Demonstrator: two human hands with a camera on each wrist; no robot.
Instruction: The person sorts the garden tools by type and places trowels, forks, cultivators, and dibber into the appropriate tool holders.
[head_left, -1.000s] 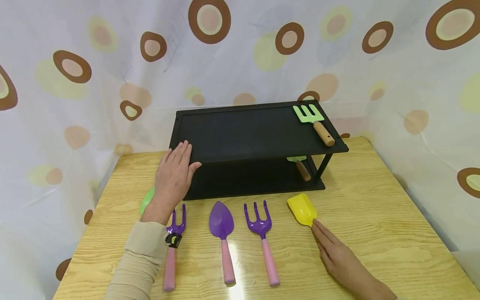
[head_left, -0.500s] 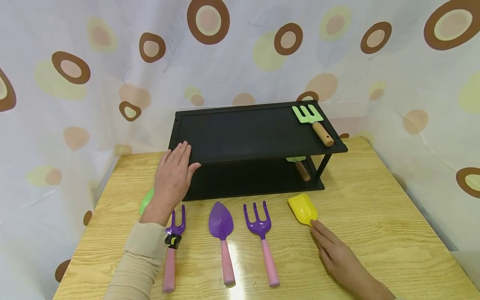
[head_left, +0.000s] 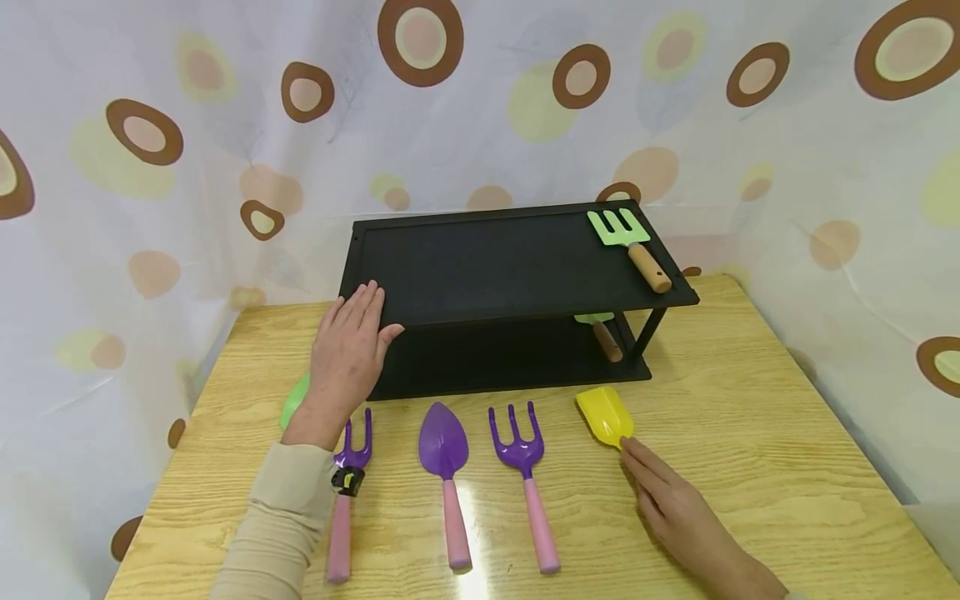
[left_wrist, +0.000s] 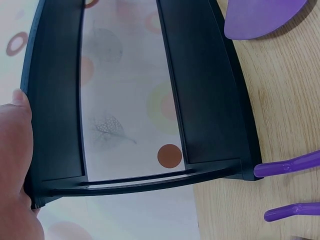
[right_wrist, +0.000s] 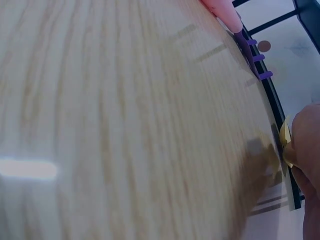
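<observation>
My left hand [head_left: 348, 354] rests on the front left corner of a black two-tier shelf [head_left: 480, 262], fingers straight on its top and thumb out along the front edge. The left wrist view shows part of this hand [left_wrist: 17, 165] beside the shelf frame [left_wrist: 210, 90]. On the right, my right hand [head_left: 678, 504] holds a yellow toy shovel [head_left: 604, 415] by its handle, which the fingers cover. Its scoop lies just in front of the shelf. From the right wrist, the fingers [right_wrist: 307, 145] are seen around a sliver of yellow.
Between the hands lie a purple trowel [head_left: 443, 442] and a purple fork [head_left: 521, 450], both pink-handled. Another purple fork [head_left: 340, 537] and a green tool [head_left: 294, 402] are partly behind the left arm. Green forks lie on the upper [head_left: 626, 237] and lower tiers [head_left: 606, 340].
</observation>
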